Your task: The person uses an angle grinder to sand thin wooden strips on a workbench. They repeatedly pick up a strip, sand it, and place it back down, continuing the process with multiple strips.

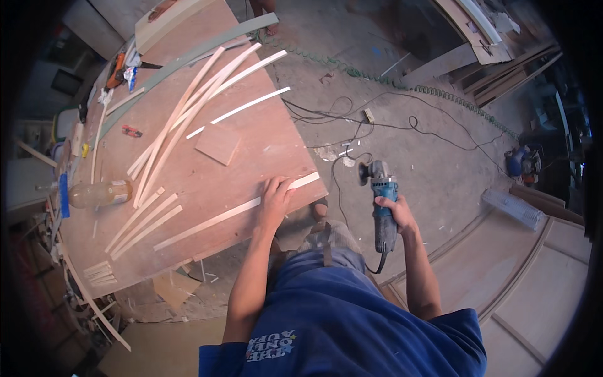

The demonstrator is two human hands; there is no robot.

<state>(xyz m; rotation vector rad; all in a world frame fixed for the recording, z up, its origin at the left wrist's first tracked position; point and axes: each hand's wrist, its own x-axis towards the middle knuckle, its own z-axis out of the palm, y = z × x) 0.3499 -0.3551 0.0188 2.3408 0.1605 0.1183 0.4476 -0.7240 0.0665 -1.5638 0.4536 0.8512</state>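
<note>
My left hand [277,200] lies over a long wooden strip [212,221] near the edge and corner of a plywood-topped table [264,155]; part of the strip is hidden beneath the hand. Away from the table, over the floor, my right hand [399,212] grips a teal and grey angle grinder [385,202] by its body. A round disc [363,173] sits on the tool's head, pointing towards the table side. Whether the disc spins cannot be told. Farther across the tabletop, several crossed wooden strips [188,108] and a square plywood piece [221,143] lie.
Shorter strips [141,226], a plastic bottle [101,194] and a red tool [132,131] are on the table. Black cables [330,115] and a green coiled hose [348,70] cross the concrete floor. Framed panels [518,282] lie at right. Another person's legs [264,9] show beyond the table.
</note>
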